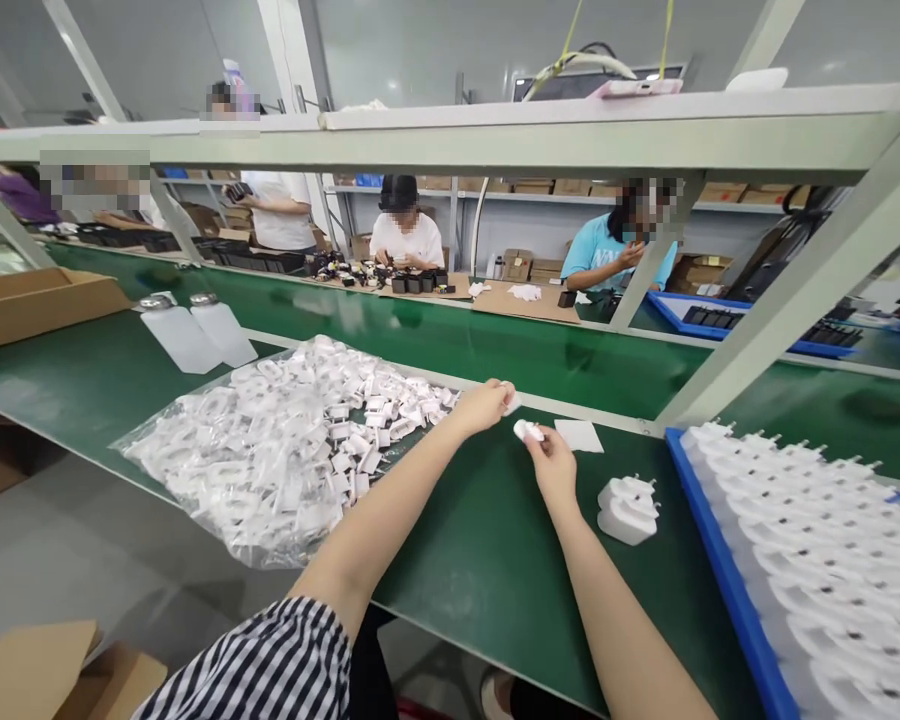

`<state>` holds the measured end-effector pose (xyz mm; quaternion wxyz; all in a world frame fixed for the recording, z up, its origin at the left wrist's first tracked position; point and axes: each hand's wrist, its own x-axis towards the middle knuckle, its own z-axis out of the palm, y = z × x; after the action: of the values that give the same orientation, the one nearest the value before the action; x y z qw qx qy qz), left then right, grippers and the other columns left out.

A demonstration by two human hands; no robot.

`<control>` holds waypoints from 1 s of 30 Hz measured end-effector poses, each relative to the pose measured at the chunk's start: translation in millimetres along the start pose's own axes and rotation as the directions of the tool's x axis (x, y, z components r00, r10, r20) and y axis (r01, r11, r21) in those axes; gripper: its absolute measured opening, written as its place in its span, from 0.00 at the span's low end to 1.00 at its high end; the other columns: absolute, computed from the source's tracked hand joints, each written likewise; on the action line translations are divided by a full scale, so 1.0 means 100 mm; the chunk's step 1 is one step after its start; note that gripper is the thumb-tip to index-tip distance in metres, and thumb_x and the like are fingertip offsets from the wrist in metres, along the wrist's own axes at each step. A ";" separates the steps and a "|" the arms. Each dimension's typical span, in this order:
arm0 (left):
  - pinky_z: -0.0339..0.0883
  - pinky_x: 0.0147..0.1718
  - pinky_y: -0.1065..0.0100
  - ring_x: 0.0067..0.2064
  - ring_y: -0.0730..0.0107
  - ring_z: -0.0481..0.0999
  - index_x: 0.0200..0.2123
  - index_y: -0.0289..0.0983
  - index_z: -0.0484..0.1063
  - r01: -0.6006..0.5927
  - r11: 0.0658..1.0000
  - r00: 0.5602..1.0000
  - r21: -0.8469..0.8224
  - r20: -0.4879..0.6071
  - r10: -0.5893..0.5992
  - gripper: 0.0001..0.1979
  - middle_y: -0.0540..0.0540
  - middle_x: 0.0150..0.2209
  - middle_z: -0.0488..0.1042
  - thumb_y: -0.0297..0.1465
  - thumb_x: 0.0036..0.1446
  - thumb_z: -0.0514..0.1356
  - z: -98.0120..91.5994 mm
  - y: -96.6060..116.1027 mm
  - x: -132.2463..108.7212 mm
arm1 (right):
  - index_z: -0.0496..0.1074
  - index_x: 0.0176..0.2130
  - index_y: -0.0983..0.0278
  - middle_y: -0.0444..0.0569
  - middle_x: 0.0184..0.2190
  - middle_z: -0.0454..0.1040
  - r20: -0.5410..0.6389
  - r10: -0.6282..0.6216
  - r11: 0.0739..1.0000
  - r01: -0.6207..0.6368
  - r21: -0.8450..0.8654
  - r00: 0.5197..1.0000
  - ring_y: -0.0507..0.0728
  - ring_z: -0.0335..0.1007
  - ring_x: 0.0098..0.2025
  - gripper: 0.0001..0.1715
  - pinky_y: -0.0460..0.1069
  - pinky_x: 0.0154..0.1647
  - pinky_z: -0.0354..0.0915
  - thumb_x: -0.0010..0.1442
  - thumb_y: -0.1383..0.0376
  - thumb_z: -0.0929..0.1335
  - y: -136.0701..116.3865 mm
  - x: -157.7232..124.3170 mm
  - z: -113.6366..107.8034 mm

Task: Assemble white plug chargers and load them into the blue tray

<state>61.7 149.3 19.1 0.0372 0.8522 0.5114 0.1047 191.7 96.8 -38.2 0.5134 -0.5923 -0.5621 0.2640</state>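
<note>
Over the green table my left hand (487, 405) is closed in a pinch, with a small white piece (511, 402) at its fingertips; its kind is partly hidden. Just right of it, my right hand (554, 466) grips a white plastic part (528, 430) between thumb and fingers. The two hands are close but apart. Beyond the right hand lies a flat white square (578, 435). White plug adapters (628, 508) stand together right of that hand. Left of my arms, a clear plastic bag (247, 470) lies under and around a heap of loose white plastic parts (371, 420).
A blue tray (709, 540) at the right holds rows of white adapters (817, 560). Two white bottles (184, 335) with metal caps and a cardboard box (37, 300) are at the left. A shelf beam (450, 140) crosses ahead. Several people work beyond the green divider (390, 320).
</note>
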 end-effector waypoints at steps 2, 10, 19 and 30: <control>0.59 0.31 0.70 0.33 0.69 0.68 0.29 0.38 0.59 -0.141 0.990 0.989 -0.010 0.042 0.141 0.04 0.48 0.35 0.64 0.27 0.48 0.47 0.06 0.17 -0.22 | 0.61 0.36 0.66 0.51 0.32 0.68 -0.029 0.037 0.999 -0.037 0.013 0.999 0.56 0.65 0.32 0.20 0.50 0.32 0.60 0.45 0.56 0.58 0.01 0.02 -0.07; 0.61 0.29 0.72 0.33 0.69 0.68 0.42 0.35 0.53 -0.024 0.910 0.991 -0.415 0.107 0.075 0.24 0.47 0.36 0.67 0.32 0.40 0.57 0.28 0.15 -0.52 | 0.65 0.26 0.63 0.45 0.28 0.70 0.177 0.020 0.999 -0.015 -0.030 0.984 0.55 0.65 0.31 0.10 0.50 0.35 0.59 0.39 0.62 0.63 -0.12 0.02 -0.23; 0.59 0.30 0.75 0.29 0.75 0.67 0.39 0.38 0.63 -0.048 0.843 0.997 -0.536 0.023 0.071 0.18 0.52 0.34 0.69 0.33 0.41 0.56 0.30 0.12 -0.50 | 0.65 0.28 0.62 0.44 0.29 0.68 0.353 0.002 0.968 0.088 -0.236 0.935 0.53 0.63 0.32 0.09 0.48 0.34 0.58 0.43 0.62 0.62 -0.28 -0.07 -0.31; 0.59 0.31 0.75 0.31 0.74 0.67 0.37 0.39 0.64 -0.056 0.873 0.998 -0.484 -0.003 0.063 0.16 0.53 0.32 0.69 0.33 0.41 0.56 0.30 0.13 -0.50 | 0.64 0.27 0.63 0.43 0.27 0.68 0.342 -0.020 0.944 0.130 -0.303 0.939 0.53 0.64 0.30 0.08 0.48 0.31 0.58 0.43 0.62 0.62 -0.30 -0.10 -0.28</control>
<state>56.2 100.4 -15.3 0.2491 0.8318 0.4422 0.2246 202.3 73.7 -4.1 0.3171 -0.5923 -0.6988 0.2456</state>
